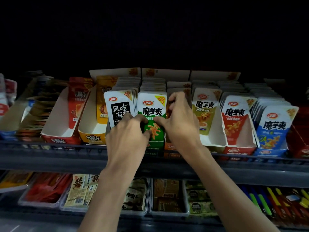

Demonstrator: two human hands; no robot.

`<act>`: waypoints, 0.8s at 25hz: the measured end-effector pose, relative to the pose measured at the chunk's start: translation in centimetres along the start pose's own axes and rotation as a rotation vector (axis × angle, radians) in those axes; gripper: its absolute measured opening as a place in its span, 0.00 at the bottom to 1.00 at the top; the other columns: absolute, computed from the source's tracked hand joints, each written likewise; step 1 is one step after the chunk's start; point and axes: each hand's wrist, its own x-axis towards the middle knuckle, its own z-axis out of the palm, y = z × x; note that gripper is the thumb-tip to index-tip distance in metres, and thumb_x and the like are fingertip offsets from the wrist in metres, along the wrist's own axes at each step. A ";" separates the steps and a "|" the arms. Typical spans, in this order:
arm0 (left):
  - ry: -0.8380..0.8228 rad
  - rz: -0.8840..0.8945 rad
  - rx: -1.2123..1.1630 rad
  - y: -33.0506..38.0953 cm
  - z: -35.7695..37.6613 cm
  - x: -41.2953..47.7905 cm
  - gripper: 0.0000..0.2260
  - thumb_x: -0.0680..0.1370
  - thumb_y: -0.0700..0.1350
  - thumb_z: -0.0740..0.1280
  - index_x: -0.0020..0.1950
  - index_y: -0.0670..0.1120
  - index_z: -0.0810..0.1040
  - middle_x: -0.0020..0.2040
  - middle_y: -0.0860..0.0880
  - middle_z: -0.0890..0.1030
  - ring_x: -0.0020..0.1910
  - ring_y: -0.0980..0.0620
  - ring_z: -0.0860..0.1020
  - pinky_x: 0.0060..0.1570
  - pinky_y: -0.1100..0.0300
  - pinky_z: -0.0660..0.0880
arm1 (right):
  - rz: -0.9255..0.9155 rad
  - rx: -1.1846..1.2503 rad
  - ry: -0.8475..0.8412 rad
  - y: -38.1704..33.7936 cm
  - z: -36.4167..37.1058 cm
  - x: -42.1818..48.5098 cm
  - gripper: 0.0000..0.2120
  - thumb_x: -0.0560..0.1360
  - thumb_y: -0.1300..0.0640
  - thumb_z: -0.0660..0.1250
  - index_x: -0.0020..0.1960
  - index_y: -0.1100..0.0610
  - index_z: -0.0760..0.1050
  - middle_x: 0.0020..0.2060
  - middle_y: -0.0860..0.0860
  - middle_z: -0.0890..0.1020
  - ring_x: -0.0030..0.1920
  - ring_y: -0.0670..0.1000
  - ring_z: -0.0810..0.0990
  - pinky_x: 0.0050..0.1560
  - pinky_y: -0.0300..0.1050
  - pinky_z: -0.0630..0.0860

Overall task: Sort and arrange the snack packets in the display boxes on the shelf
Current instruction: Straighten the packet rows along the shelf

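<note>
While both forearms reach up from the bottom edge, the head view shows two hands meeting on one green packet (153, 109) on the upper shelf (50, 154). The packet stands upright at the front of its row; it is just right of the black-label packet (119, 108) and just left of an orange box (168, 145), which is mostly hidden behind the right hand (181, 118).

The left hand (127, 133) has its fingers curled, with the tips at the green packet's left edge and the thumb on its lower face; it grips the packet; whether the fingertips reach behind it cannot be told. The right hand lays its thumb across the green face, with the other fingers curled round the upper right corner; it also grips that packet. More packets stand stacked behind it in the row, showing only pale top edges.

Further right along the shelf, each at the front of a white-walled box, stand an olive packet (203, 111), a red packet (235, 118) and a blue packet (274, 128); all are upright, leaning slightly back. Left of the black-label packet are a yellow display box (92, 138) and a red display box (58, 140); their packets sit toward the rear, with white card floor showing in front. The lighting is dim, and the area above the shelf is dark.

On the lower shelf a clear tray (40, 205) holds red packets; beige packets (77, 190) lie just beside it; coloured stick packets (267, 198) lie at far right; their print is too blurred to read.
</note>
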 end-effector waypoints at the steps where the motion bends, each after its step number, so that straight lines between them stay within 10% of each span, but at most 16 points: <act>1: -0.005 -0.007 -0.007 0.0 -0.1 0.0 0.14 0.75 0.54 0.71 0.60 0.56 0.78 0.57 0.51 0.77 0.54 0.46 0.77 0.46 0.54 0.71 | 0.011 0.024 0.001 0.0 -0.2 0.0 0.28 0.69 0.48 0.77 0.58 0.48 0.62 0.49 0.45 0.73 0.47 0.49 0.76 0.45 0.50 0.74; 8: -0.079 0.065 -0.073 -1.0 -1.6 -0.5 0.03 0.77 0.53 0.68 0.47 0.56 0.82 0.44 0.57 0.81 0.40 0.56 0.72 0.38 0.60 0.67 | -0.413 -0.262 0.077 -0.5 -1.7 -1.1 0.16 0.70 0.58 0.76 0.55 0.53 0.76 0.50 0.49 0.77 0.47 0.51 0.76 0.45 0.48 0.73; 13: -0.119 0.082 -0.050 -2.2 -2.8 -0.2 0.03 0.77 0.53 0.68 0.48 0.58 0.81 0.45 0.58 0.72 0.45 0.54 0.72 0.42 0.59 0.67 | -0.530 -0.558 -0.532 -1.8 -2.0 -0.7 0.22 0.77 0.67 0.61 0.61 0.46 0.80 0.55 0.49 0.82 0.61 0.54 0.73 0.63 0.48 0.67; 17: -0.273 0.088 -0.056 -3.4 -3.2 -0.5 0.06 0.76 0.56 0.69 0.51 0.59 0.82 0.51 0.55 0.80 0.48 0.53 0.75 0.44 0.58 0.70 | -0.443 -0.580 -0.792 -2.8 -1.5 0.5 0.23 0.79 0.67 0.60 0.67 0.46 0.75 0.59 0.53 0.81 0.54 0.53 0.80 0.51 0.46 0.78; 20: -0.275 0.091 -0.064 -3.6 -3.3 -0.5 0.07 0.77 0.55 0.68 0.53 0.59 0.83 0.53 0.53 0.82 0.52 0.50 0.77 0.44 0.59 0.69 | -0.433 -0.680 -0.828 -3.5 -0.9 1.3 0.22 0.80 0.65 0.59 0.68 0.46 0.74 0.43 0.49 0.76 0.36 0.47 0.72 0.31 0.40 0.65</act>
